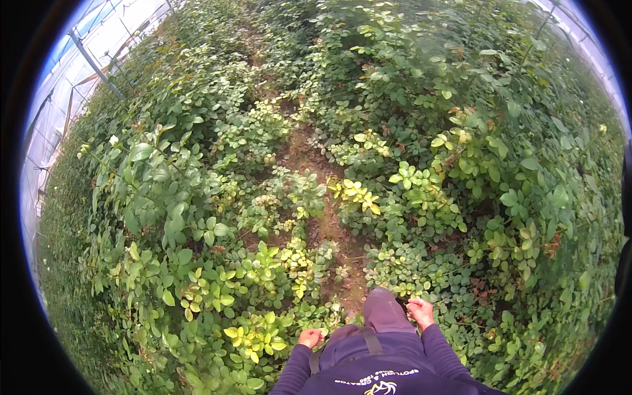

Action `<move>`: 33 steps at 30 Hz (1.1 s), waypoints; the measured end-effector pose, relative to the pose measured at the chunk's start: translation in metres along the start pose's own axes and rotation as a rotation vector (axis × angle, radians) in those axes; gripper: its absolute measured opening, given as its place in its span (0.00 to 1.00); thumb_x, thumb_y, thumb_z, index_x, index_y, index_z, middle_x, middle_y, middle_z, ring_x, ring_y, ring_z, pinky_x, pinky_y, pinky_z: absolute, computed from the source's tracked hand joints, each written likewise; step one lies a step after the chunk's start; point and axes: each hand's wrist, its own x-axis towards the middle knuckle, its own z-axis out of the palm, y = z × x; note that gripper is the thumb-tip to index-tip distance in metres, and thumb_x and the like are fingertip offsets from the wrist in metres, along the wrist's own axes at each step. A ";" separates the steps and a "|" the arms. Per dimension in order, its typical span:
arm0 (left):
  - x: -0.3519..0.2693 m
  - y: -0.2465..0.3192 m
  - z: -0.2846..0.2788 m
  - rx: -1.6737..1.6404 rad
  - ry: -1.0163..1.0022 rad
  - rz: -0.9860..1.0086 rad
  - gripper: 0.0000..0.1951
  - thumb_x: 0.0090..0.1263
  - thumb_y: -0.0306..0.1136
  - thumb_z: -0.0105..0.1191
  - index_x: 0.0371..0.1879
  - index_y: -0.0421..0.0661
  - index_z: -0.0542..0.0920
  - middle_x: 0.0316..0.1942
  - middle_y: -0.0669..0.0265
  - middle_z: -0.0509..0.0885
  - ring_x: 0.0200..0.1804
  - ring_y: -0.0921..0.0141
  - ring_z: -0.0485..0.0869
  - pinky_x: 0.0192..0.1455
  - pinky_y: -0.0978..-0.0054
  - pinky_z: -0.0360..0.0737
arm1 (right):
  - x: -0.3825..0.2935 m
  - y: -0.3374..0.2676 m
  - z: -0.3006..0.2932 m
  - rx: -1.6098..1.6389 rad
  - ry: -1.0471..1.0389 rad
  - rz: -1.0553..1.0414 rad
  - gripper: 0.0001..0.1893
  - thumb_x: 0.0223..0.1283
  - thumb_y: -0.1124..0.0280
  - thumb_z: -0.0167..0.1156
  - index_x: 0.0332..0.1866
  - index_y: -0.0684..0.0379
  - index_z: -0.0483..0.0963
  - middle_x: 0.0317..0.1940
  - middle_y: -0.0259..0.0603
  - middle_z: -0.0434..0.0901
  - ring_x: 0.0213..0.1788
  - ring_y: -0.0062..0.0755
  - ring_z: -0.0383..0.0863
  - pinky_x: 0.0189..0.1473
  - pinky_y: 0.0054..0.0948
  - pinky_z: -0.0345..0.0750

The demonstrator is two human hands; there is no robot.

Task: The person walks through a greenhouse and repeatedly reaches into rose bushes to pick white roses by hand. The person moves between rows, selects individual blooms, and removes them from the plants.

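Observation:
My left hand (311, 337) hangs beside my left hip, its fingers curled in, with nothing seen in them. Close to it are the pale leaves of a leafy bush (256, 335), probably a rose. On the other side, my right hand (420, 313) is held out past my right thigh, fingers bent; whether something thin lies between them is too small to tell. Low green foliage (400, 266) grows just beyond that hand. One knee of my purple-brown trousers (387, 308) is forward over the dirt path.
A narrow, bare soil path (326, 222) runs ahead between dense bushes, with a yellow-leaved shoot (355, 195) leaning over it. A white bud (114, 140) stands out at left. Behind are a metal post (94, 64) and plastic greenhouse sheeting (116, 29).

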 end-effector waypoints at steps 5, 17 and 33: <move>0.023 0.088 0.018 -0.080 0.150 0.044 0.07 0.71 0.28 0.50 0.40 0.39 0.81 0.28 0.62 0.85 0.25 0.71 0.83 0.28 0.74 0.83 | 0.076 -0.071 0.014 -0.019 -0.065 0.052 0.16 0.55 0.78 0.61 0.51 0.65 0.76 0.33 0.35 0.80 0.31 0.25 0.80 0.32 0.26 0.82; 0.051 0.215 0.060 -0.405 0.220 0.089 0.09 0.73 0.32 0.52 0.43 0.41 0.81 0.33 0.64 0.86 0.28 0.75 0.81 0.30 0.77 0.80 | 0.224 -0.227 0.044 -0.089 -0.311 -0.090 0.18 0.52 0.86 0.58 0.51 0.71 0.73 0.29 0.40 0.80 0.20 0.21 0.73 0.24 0.22 0.73; 0.149 0.409 -0.052 -0.457 0.347 0.272 0.08 0.69 0.29 0.55 0.43 0.38 0.81 0.31 0.64 0.85 0.35 0.74 0.83 0.40 0.77 0.81 | 0.340 -0.312 0.211 -0.263 -0.329 -0.092 0.13 0.54 0.85 0.59 0.47 0.70 0.75 0.27 0.38 0.78 0.19 0.23 0.73 0.21 0.20 0.70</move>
